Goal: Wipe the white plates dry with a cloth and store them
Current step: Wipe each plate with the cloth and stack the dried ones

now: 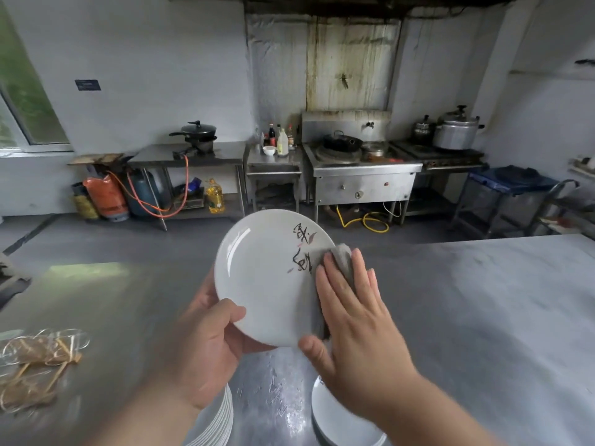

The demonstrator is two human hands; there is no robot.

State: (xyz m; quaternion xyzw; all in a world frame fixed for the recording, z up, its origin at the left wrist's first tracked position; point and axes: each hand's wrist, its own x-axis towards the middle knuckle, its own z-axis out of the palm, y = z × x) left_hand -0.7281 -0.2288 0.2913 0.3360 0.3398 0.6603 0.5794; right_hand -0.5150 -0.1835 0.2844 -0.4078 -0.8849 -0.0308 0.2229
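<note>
Grey kitchen walls and a steel stove (363, 169) fill the background, and a long steel table (128, 300) runs across the foreground, close enough to serve as the work surface. Two stacks of white plates sit on its near edge. The left stack (215, 423) is tall, with too many rims to count. The right stack (341, 426) is low, only a few plates, and mostly hidden under the forearm. Splitting them this way probably keeps wet and wiped plates apart, though which stack is which cannot be told. One plate (267, 278) is held up above the table between the stacks, tilted with its face toward the person so the whole surface can be reached. The left hand (199, 346) grips its lower left rim, thumb curled onto the face and fingers behind, which steadies it against the rubbing. The right hand (357, 317) lies flat with straight fingers, pressing the single grey cloth (343, 259) against the right side of the plate, beside the dark brush marks. Wiping looks to be in progress, and storing is not yet done.
</note>
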